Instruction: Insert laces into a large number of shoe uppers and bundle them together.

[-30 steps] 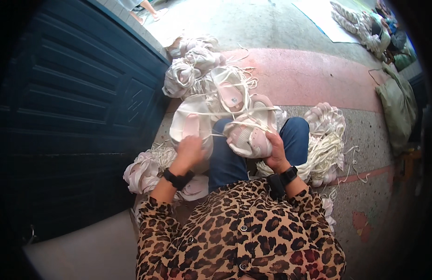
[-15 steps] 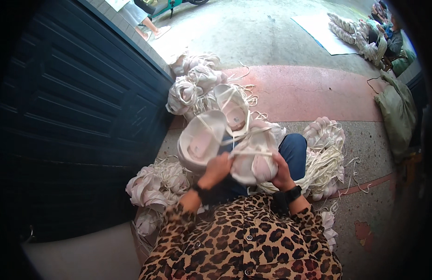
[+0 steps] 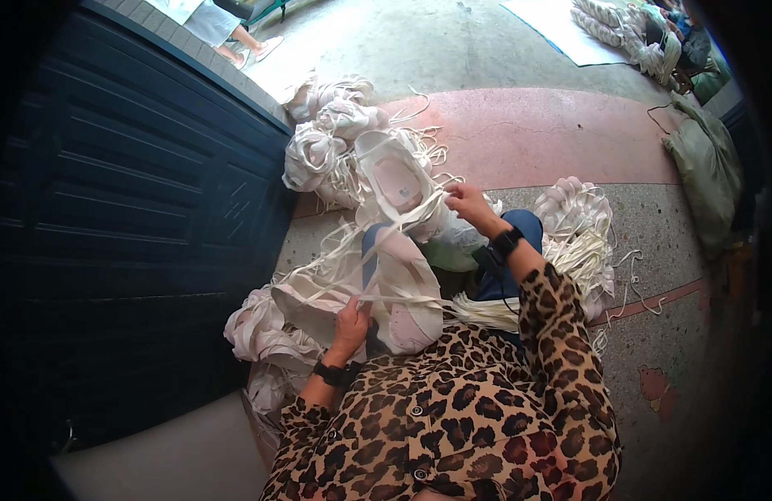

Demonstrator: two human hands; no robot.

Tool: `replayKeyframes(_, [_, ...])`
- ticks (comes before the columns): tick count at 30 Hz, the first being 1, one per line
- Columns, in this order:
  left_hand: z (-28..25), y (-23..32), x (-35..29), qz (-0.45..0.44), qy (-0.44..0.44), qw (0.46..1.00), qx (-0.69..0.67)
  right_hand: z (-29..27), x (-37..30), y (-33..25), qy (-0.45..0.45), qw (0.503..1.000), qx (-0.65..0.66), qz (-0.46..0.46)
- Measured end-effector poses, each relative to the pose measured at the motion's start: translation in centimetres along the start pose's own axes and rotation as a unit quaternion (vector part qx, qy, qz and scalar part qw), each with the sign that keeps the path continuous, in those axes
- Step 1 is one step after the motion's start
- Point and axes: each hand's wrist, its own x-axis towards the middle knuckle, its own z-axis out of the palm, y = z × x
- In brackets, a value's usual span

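Note:
My left hand (image 3: pixel 350 327) is low in front of me, its fingers closed on cream straps beside a floppy white-and-pale-pink fabric piece (image 3: pixel 407 288). That piece lies over my lap, with loose straps trailing across it. Farther forward and to the right, my right hand (image 3: pixel 472 204) is raised with its fingers pinched at the end of long cream straps (image 3: pixel 419 213). These run slantwise down toward the left. Just left of it, a cupped white piece (image 3: pixel 396 174) shows a pink inside with a small label. Another pale piece (image 3: pixel 307 307) hangs beside my left hand, partly covered by straps.
Heaps of similar pieces lie by the dark panelled door (image 3: pixel 144 217). A strapped bundle (image 3: pixel 574 225) lies to my right on the speckled floor. A greenish sack (image 3: pixel 703 171) stands farther right. People and a white sheet (image 3: pixel 561 29) are in the background.
My hands have moved apart: the right went forward and up, the left back and leftward. The pieces that were over my lap have shifted, and straps now stretch between them. The view has tilted slightly.

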Motion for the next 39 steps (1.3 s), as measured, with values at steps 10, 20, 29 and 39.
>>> replayKeyframes(10, [1.1, -1.1, 0.7, -0.118, 0.015, 0.964, -0.239, 5.7, 7.2, 2.5, -0.011, 0.986, -0.109, 0.122])
replayKeyframes(20, [2.0, -1.9, 5.1, -0.126, 0.036, 0.949, -0.286, 5.1, 14.5, 7.4, 0.077, 0.972, -0.219, -0.031])
replayKeyframes(29, [4.6, 3.9, 10.7, -0.131, -0.116, 0.971, 0.162, 2.1, 8.5, 3.6, 0.024, 0.998, 0.025, -0.057])
replayKeyframes(39, [12.2, 4.0, 11.9, -0.01, -0.058, 0.955, 0.292, 0.2, -17.8, -1.9, 0.107, 0.93, -0.338, -0.093])
